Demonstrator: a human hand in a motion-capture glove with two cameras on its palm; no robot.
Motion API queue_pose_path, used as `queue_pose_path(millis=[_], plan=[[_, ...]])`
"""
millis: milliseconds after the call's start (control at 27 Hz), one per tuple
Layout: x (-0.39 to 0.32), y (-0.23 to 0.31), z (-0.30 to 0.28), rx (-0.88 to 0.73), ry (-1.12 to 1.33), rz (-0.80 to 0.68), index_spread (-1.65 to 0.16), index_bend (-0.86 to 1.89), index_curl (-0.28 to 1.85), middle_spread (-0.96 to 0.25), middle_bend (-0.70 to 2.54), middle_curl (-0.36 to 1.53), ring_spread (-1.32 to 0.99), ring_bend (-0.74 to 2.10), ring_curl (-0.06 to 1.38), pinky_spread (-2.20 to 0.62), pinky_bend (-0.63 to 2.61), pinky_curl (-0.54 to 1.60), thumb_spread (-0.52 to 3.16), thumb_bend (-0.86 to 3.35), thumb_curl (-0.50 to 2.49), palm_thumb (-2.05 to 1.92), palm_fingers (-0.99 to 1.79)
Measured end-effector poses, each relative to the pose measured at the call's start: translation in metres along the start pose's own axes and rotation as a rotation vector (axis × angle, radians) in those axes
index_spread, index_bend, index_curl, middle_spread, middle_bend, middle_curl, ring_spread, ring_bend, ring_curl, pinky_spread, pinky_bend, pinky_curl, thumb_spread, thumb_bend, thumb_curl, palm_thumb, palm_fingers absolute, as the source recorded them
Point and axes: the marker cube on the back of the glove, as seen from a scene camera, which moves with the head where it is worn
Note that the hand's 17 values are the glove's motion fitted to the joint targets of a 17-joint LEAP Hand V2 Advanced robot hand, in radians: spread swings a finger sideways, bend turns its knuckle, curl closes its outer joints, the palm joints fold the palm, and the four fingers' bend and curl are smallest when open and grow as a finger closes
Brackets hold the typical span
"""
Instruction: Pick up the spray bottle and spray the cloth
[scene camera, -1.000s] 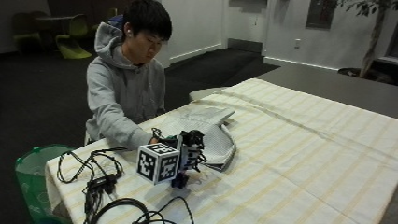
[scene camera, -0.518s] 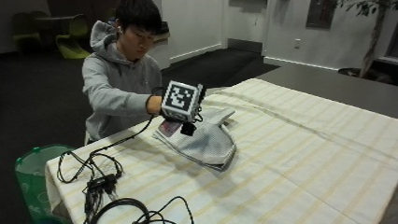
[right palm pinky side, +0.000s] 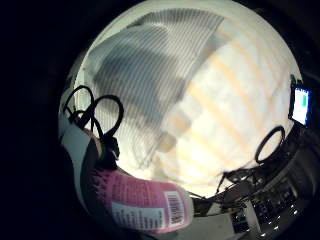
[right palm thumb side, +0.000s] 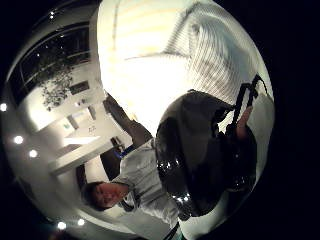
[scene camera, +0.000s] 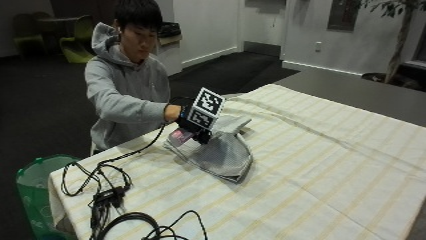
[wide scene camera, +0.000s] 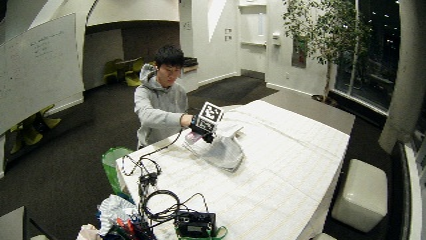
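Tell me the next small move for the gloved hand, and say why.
Probably squeeze the trigger. The right hand already holds the pink spray bottle lifted off the table, just above the grey striped cloth, which lies flat on the tablecloth. If the nozzle, hidden here, points elsewhere, tilt it toward the cloth first.

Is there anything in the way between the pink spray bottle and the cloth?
Nothing visible is. The gloved right hand holds the spray bottle just above the grey cloth lying on the striped tablecloth. Only open air shows between them; the cables lie off to the side.
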Motion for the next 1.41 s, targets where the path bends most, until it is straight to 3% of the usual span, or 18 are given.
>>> queue_pose_path(millis=[555, 963, 1148, 1407], plan=[[-0.040, 0.034, -0.036, 0.061, 0.095, -0.008, -0.11, 0.52, 0.51, -0.08, 0.57, 0.49, -0.13, 0.64, 0.46, -0.19, 0.39, 0.42, 0.11, -0.03, 0.71, 0.95, 1.40], [-0.035, 0.004, 0.015, -0.024, 0.039, -0.025, -0.11, 0.51, 0.51, -0.08, 0.57, 0.49, -0.13, 0.65, 0.46, -0.19, 0.39, 0.42, 0.10, -0.03, 0.72, 0.95, 1.40], [-0.078, 0.006, 0.012, 0.025, -0.116, -0.206, -0.11, 0.51, 0.51, -0.08, 0.57, 0.49, -0.13, 0.65, 0.46, -0.19, 0.39, 0.42, 0.10, -0.03, 0.73, 0.95, 1.39], [-0.168, 0.028, -0.023, 0.286, -0.518, -0.617, -0.12, 0.51, 0.52, -0.08, 0.57, 0.49, -0.13, 0.65, 0.46, -0.19, 0.39, 0.43, 0.10, -0.03, 0.73, 0.94, 1.40]])
